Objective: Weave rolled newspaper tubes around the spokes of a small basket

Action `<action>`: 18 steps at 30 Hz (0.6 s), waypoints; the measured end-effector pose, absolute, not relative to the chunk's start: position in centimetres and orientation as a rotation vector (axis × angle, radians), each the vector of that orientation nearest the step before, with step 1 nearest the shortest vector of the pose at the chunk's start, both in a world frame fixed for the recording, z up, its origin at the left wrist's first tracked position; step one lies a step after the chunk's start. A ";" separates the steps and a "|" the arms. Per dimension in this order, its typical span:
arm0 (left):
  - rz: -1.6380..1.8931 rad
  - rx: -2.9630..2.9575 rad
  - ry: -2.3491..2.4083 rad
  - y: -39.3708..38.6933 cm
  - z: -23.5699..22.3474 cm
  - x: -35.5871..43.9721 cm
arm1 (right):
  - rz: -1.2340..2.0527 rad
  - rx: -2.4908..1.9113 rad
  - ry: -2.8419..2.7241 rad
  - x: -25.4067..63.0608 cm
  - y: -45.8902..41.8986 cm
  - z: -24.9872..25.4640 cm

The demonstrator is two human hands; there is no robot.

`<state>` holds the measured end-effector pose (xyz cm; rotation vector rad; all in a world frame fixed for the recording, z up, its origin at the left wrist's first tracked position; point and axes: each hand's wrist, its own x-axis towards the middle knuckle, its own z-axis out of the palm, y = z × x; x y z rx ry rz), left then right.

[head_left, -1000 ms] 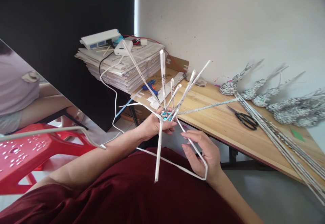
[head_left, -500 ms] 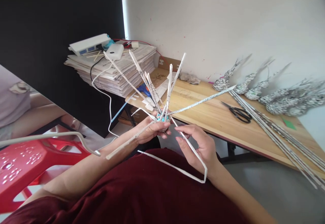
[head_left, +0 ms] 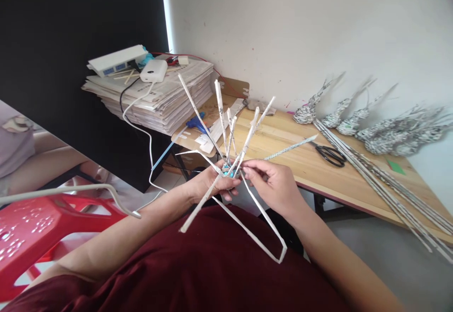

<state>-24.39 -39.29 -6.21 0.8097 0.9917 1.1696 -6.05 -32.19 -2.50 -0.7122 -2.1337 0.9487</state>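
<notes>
Wooden table behind; woven paper-tube piece pinched between left hand, right hand.

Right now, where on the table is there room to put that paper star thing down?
The bare wood of the table between the cardboard and the scissors is free, and so is the front edge near the right hand. Past the scissors it is crowded with paper sticks and woven pieces. The newspaper stack is covered too.

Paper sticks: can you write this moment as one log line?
left hand: holds weave hub | right hand: pinches paper stick at hub | sticks fan upward | scissors on table
</notes>
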 end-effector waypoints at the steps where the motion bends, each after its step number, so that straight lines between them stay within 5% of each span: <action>1: 1.162 0.817 0.991 -39.2 -6.5 -24.4 | 0.899 -0.735 -2.129 -6.5 -32.3 -2.8; 18: 1.121 0.947 0.910 -39.6 -8.5 -24.0 | 1.156 -0.766 -2.066 -7.8 -32.8 -4.3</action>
